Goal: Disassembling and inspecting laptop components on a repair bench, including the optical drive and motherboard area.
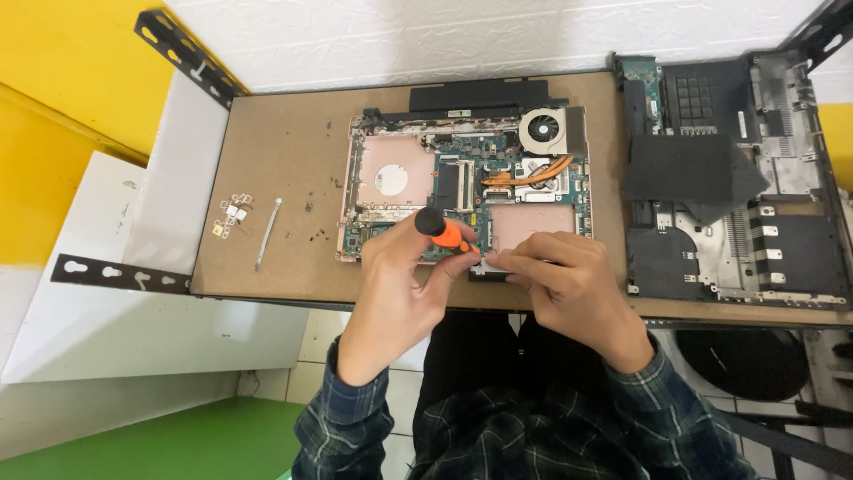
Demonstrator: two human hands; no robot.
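Note:
An opened laptop base with a pink frame, green circuit board, copper heat pipe and round fan lies on the brown board. My left hand is shut on a screwdriver with an orange shaft and black cap, its tip down at the laptop's near edge. My right hand pinches a small whitish flat part at that same near edge, right beside the screwdriver tip. The tip itself is hidden by my fingers.
A black laptop bottom cover lies to the right. At the left of the brown board lie a thin metal strip, small white bits and scattered screws. A long black part sits behind the laptop.

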